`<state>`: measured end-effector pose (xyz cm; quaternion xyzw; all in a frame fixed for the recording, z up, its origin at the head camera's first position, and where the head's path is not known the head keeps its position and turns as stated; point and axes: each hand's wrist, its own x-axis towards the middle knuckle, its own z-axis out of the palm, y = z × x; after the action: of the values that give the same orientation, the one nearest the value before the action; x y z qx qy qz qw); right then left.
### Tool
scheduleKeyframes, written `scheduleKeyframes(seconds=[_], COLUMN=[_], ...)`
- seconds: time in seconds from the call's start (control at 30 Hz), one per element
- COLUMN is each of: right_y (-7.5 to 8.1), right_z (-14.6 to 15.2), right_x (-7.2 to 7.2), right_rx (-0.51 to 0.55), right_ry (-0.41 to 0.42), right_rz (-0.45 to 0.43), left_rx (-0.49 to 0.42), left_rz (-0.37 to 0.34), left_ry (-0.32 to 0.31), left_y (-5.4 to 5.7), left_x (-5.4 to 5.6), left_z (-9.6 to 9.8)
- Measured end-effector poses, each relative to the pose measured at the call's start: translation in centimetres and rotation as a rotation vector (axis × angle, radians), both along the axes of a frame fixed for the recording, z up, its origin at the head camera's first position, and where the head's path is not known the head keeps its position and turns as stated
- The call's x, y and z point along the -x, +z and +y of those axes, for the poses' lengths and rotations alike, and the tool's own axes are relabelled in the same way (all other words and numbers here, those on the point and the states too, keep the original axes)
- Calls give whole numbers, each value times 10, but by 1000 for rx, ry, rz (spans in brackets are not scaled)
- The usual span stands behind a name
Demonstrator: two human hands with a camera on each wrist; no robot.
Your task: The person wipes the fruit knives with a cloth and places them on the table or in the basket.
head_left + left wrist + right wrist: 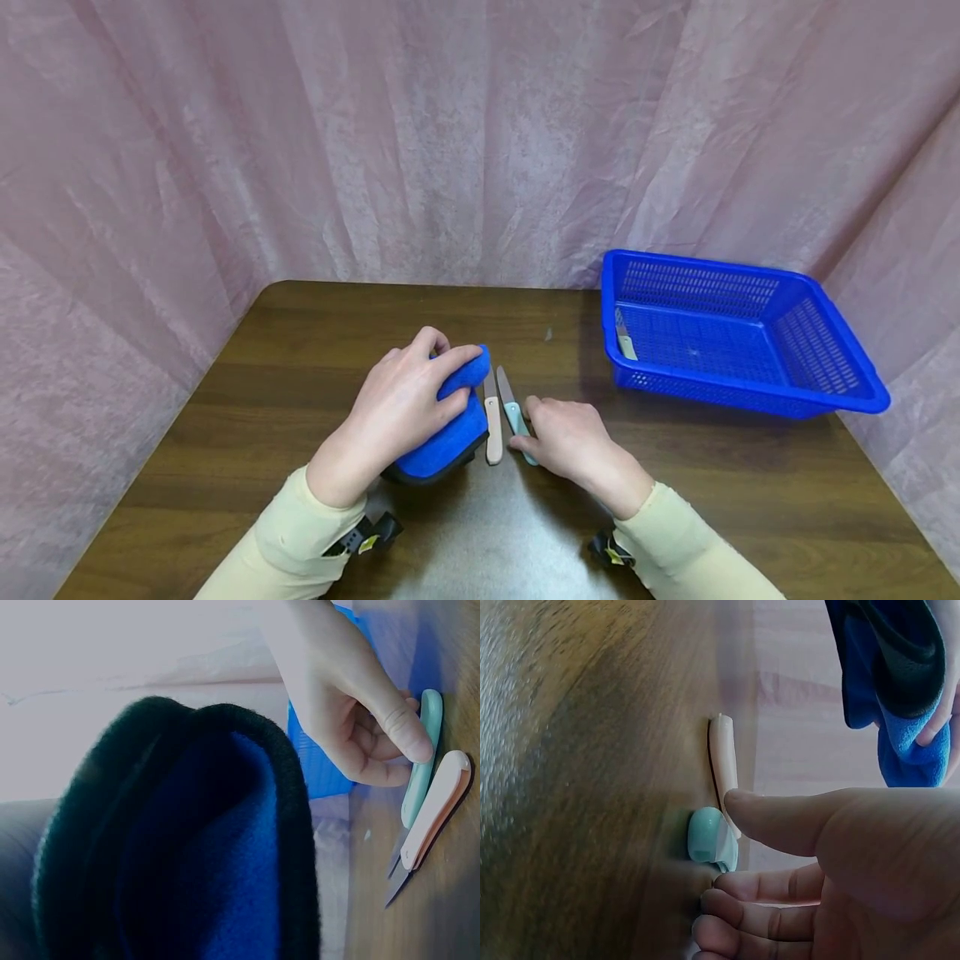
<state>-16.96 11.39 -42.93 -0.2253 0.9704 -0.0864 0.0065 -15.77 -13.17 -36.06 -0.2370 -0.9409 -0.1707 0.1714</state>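
Observation:
My left hand (405, 396) grips a soft blue cloth article (442, 437) with black edging, its fingers and thumb folded over the top. In the left wrist view, that cloth's open mouth (225, 862) shows a blue inside; its exact kind is unclear. My right hand (566, 437) has thumb and fingers about the handle of a mint-green knife (515, 417) lying on the table. Beside it, nearer the cloth, lies a knife with a pale pink handle (492, 425). Both blades point away from me. The right wrist view shows the mint handle (705, 836) between thumb and forefinger.
A blue plastic basket (750, 396) stands at the table's right back, with a pale-handled knife (626, 340) inside against its left wall. The brown wooden table (247, 400) ends at a pink curtain (450, 150) behind.

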Motion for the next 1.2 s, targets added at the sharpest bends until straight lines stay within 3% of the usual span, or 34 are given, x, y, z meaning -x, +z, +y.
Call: scheduleKeyframes(seconds=[0.5, 0.73, 1.0, 1.1, 1.2], right_y=[1, -4, -58, -42, -8], right_z=[2, 8, 29, 29, 25], right_x=[4, 9, 42, 37, 21], right_rx=[-24, 9, 19, 18, 20], right_ry=[-36, -8, 43, 36, 25], right_rz=[-47, -28, 60, 30, -21], left_rx=[4, 4, -5, -10, -10], left_rz=[0, -10, -32, -50, -57], left_ry=[-9, -1, 5, 13, 15], left_y=[0, 1, 3, 4, 5], left_x=[-1, -1, 0, -1, -3], left_z=[0, 0, -2, -3, -3])
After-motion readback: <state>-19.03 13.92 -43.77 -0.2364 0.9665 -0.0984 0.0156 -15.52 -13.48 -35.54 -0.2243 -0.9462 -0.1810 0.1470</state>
